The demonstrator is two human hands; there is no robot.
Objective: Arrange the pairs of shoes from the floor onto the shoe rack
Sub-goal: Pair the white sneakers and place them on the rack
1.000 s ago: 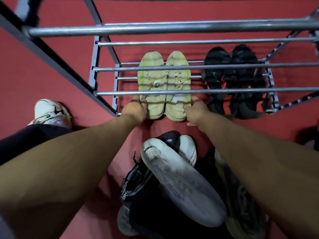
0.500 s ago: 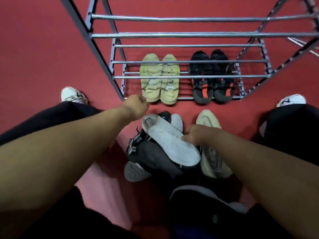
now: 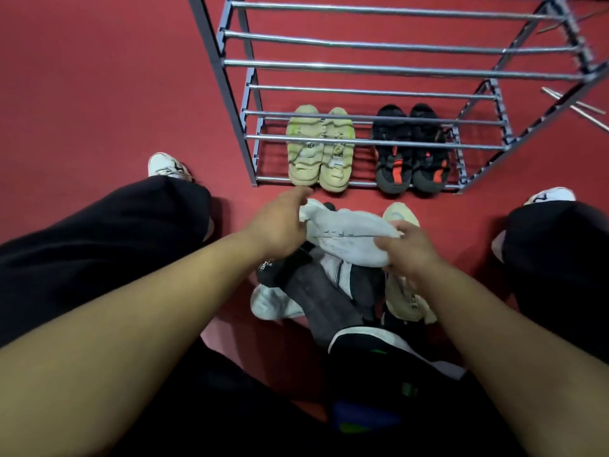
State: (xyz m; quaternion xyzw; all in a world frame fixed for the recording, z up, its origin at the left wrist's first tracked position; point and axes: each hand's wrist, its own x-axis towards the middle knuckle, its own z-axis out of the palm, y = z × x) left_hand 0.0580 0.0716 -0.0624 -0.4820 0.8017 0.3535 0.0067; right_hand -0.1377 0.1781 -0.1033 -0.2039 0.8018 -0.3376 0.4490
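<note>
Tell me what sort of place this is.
Probably an indoor entryway or shoe corner: a metal shoe rack on red floor, two pairs on its bottom tier, more shoes piled in front.

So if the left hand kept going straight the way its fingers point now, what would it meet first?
Probably the heel of the beige pair on the shoe rack's bottom tier. The left hand points up-right toward it over bare floor, though depth is hard to judge.
</note>
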